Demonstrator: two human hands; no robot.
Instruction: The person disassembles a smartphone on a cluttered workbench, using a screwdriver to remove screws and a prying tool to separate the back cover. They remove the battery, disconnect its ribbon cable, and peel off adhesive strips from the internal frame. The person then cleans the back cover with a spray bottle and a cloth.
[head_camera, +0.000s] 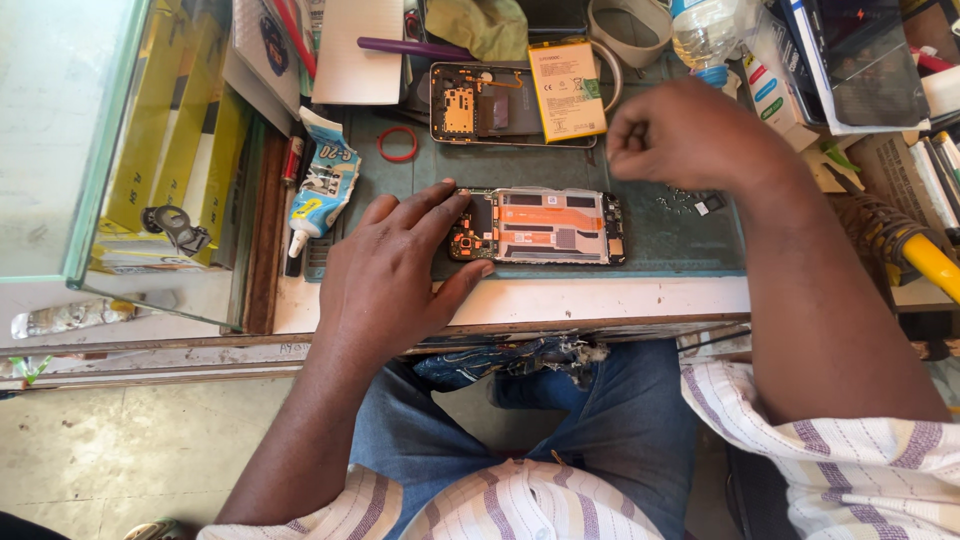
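Observation:
An opened phone (545, 227) lies on the green work mat (680, 240), its orange and black insides facing up. My left hand (395, 270) rests flat on the mat and steadies the phone's left end with fingers and thumb. Raised over the mat's right part, my right hand (680, 135) has its fingers pinched together; whether anything small sits between them I cannot tell. A second opened phone frame (480, 103) lies further back with a yellow battery (567, 88) on it.
Small screws (685, 198) lie on the mat under my right hand. A red rubber ring (397, 144) and a glue tube (322, 180) sit at the left. A glass case (120, 150) stands far left; a bottle (705, 35), boxes and tools crowd the back and right.

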